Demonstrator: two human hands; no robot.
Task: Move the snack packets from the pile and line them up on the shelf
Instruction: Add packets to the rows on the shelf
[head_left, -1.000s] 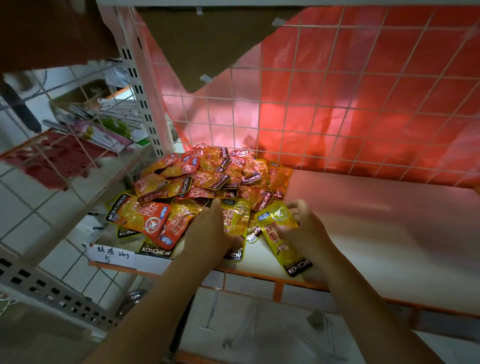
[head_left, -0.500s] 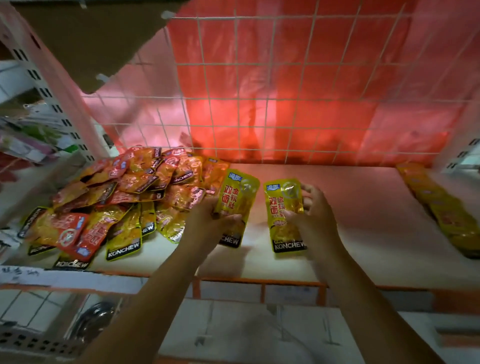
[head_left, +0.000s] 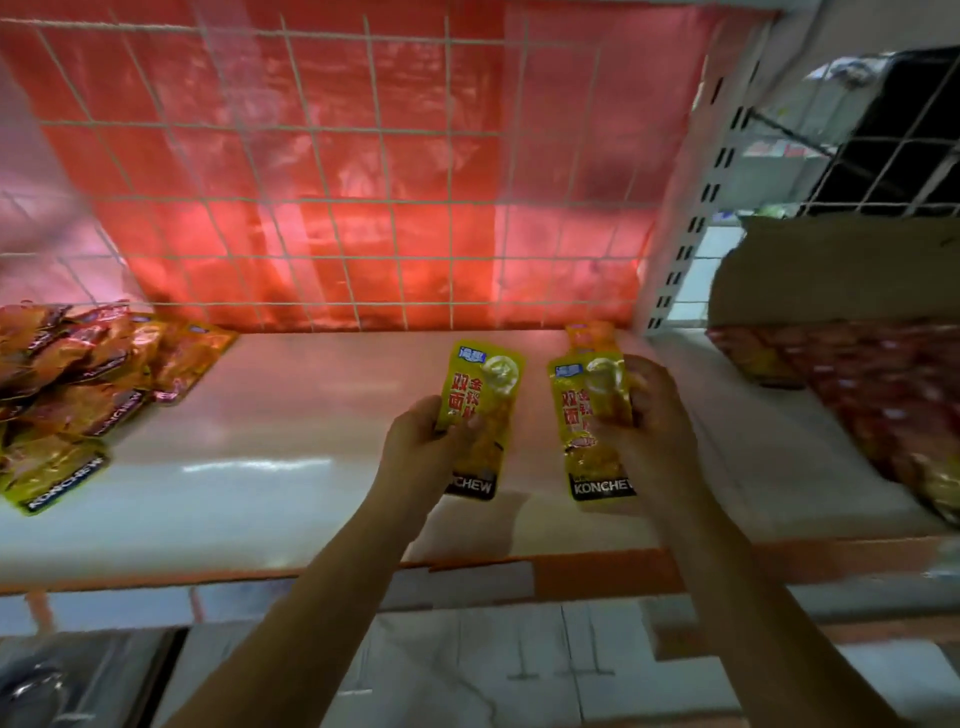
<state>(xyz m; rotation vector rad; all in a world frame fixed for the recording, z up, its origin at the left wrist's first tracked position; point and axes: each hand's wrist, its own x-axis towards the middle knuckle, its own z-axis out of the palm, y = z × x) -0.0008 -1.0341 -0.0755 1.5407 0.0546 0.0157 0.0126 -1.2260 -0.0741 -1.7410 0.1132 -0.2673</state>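
Your two forearms come into view from the bottom edge, both bare, with no sleeve showing anywhere along their visible length. Your left hand (head_left: 423, 441) and right hand (head_left: 657, 441) wear no gloves. The picture is soft with blur, so rings or a watch cannot be told.

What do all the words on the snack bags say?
"KONCHE", cut off by the right hand: right packet.
"CHEW", start hidden by the left hand: left packet.
"KONCHEW": front packet of the pile.
Chinese print and blue logos on both held packets: too blurred to read.
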